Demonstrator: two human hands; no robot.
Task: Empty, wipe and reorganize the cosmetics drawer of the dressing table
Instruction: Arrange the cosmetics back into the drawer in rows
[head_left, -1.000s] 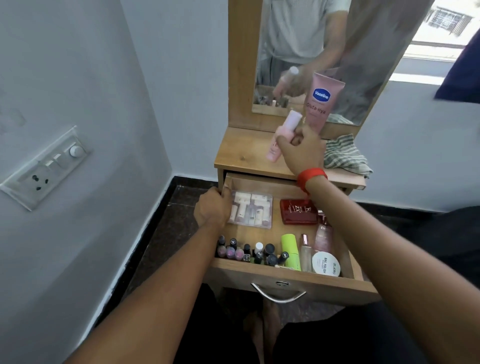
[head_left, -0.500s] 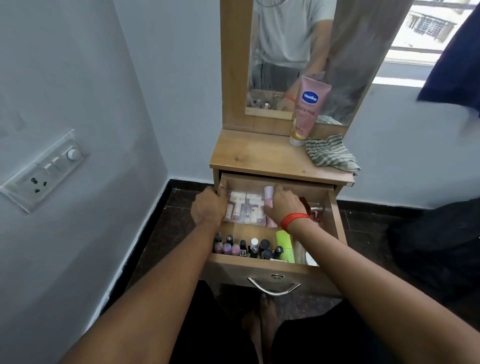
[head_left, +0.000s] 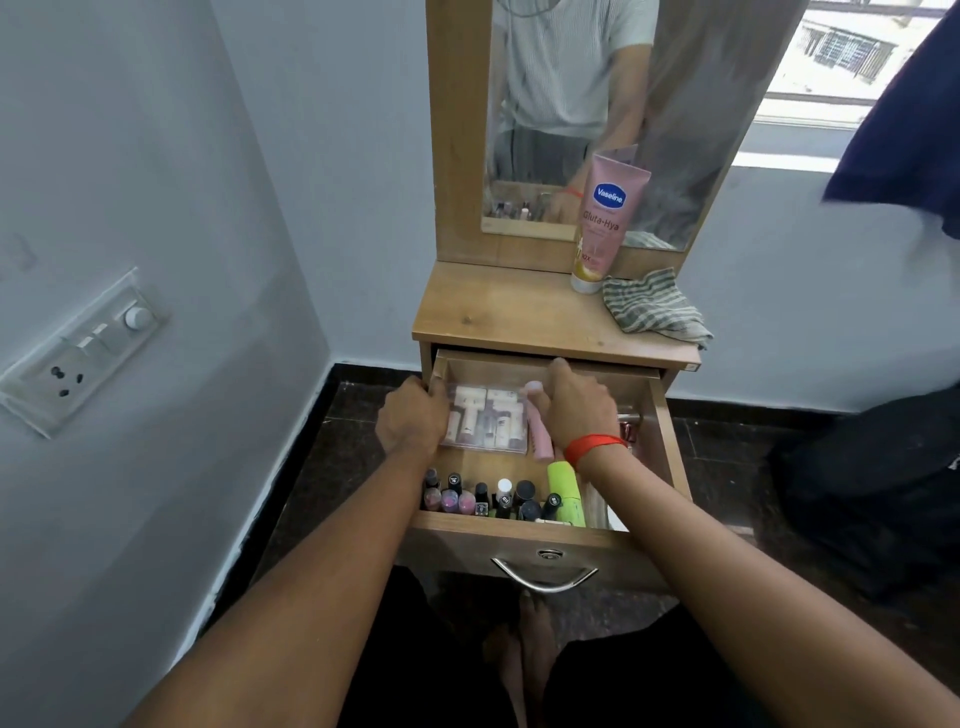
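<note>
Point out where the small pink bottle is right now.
Head view: the small pink bottle lies in the back half of the open drawer, just right of the clear plastic case. The right hand grips it, and the green tube is nearer the front.

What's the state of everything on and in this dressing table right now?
Drawer: pulled open.
Vaseline tube: upright on its cap, on the tabletop.
Striped cloth: crumpled on the tabletop.
Nail polish bottles: upright along the drawer front.
Small pink bottle: lying beside the clear case, at the right hand.
</note>
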